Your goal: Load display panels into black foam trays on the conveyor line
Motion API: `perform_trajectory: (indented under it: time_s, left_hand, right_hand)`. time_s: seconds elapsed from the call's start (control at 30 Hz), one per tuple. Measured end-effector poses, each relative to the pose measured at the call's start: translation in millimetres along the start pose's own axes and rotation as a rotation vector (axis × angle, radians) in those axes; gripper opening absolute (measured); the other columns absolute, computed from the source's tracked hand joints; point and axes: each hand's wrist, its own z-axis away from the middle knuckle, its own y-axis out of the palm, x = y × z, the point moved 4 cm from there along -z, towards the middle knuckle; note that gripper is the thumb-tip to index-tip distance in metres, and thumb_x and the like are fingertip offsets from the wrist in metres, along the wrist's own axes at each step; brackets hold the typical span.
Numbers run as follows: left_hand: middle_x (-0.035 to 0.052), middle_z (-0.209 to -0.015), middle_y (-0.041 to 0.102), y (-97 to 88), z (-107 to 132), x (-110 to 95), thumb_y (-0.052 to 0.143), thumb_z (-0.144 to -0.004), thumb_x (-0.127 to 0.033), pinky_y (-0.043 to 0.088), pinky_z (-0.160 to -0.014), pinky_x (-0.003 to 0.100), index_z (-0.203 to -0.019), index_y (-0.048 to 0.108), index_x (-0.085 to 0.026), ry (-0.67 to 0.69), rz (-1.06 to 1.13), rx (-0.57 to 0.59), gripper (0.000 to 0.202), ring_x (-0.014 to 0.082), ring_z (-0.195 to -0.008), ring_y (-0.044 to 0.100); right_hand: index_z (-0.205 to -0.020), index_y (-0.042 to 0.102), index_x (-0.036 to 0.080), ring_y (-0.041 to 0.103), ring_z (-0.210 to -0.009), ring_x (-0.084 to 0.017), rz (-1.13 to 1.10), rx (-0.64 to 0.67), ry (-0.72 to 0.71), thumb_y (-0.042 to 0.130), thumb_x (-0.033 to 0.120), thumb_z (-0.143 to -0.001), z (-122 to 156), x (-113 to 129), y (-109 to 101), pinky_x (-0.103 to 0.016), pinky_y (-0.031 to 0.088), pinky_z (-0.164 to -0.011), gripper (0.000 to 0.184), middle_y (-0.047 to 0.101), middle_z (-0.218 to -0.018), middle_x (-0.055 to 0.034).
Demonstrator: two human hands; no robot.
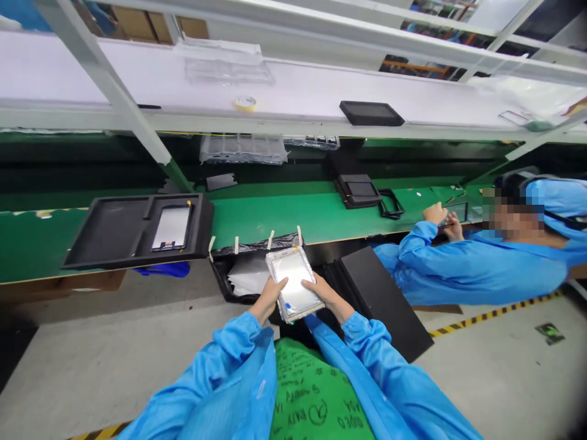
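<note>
I hold a flat rectangular panel (295, 283) with a pale, shiny face and clear film edges in front of me, tilted toward the bench. My left hand (269, 297) grips its left edge, fingers curled on the face. My right hand (323, 292) holds its right edge from beneath, with the thumb on top. Right behind the panel, a black-lined bin (250, 269) holds white sheets. Both my sleeves are blue.
A black tray (137, 231) with a panel in one slot rests on the green bench (275, 214) at left. Stacked black trays (359, 189) and a black frame (391, 205) lie further right. A person in blue (481, 256) works at right. A black board (389, 305) leans beside me.
</note>
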Motion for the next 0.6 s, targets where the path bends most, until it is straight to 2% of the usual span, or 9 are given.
perform_trajectory:
  time_s: [0.23,0.37,0.47,0.6]
  left_hand:
    - [0.0207,-0.122,0.074,63.8,-178.7,-27.3,0.085,-0.076,-0.031,0.056,-0.103,0.046,-0.131,0.061,-0.011,0.064,0.006,-0.152,0.064,0.0327,-0.109,0.072]
    - [0.0203,-0.113,0.077,77.9,-269.4,-41.5,0.087,-0.074,-0.028,0.057,-0.101,0.047,-0.122,0.064,-0.008,0.052,-0.050,-0.250,0.057,0.0317,-0.104,0.074]
    - [0.0179,-0.106,0.079,78.9,-313.7,-48.8,0.090,-0.069,-0.027,0.058,-0.099,0.047,-0.116,0.066,-0.009,0.037,-0.070,-0.290,0.056,0.0305,-0.098,0.075]
    - [0.0158,-0.096,0.079,76.6,-342.1,-50.5,0.091,-0.068,-0.027,0.059,-0.094,0.048,-0.111,0.068,-0.009,0.010,-0.115,-0.333,0.052,0.0291,-0.090,0.076]
  right_hand:
    - [-0.131,0.060,0.019,0.068,-0.111,-0.032,-0.017,0.082,-0.083,0.088,0.064,-0.057,-180.5,48.2,-80.8,-0.052,0.051,-0.105,0.090,0.071,-0.126,-0.0130]
    - [-0.133,0.056,0.020,0.067,-0.114,-0.030,0.004,0.047,-0.065,0.086,0.060,-0.061,-268.0,56.6,-114.3,-0.050,0.050,-0.108,0.088,0.071,-0.124,-0.0119]
    - [-0.138,0.051,0.020,0.065,-0.118,-0.028,-0.016,0.032,-0.039,0.084,0.056,-0.065,-308.4,51.5,-125.7,-0.049,0.049,-0.110,0.087,0.069,-0.128,-0.0116]
    - [-0.144,0.046,0.022,0.064,-0.121,-0.026,-0.021,0.003,-0.031,0.081,0.054,-0.071,-333.9,40.3,-132.5,-0.047,0.047,-0.112,0.086,0.067,-0.134,-0.0114]
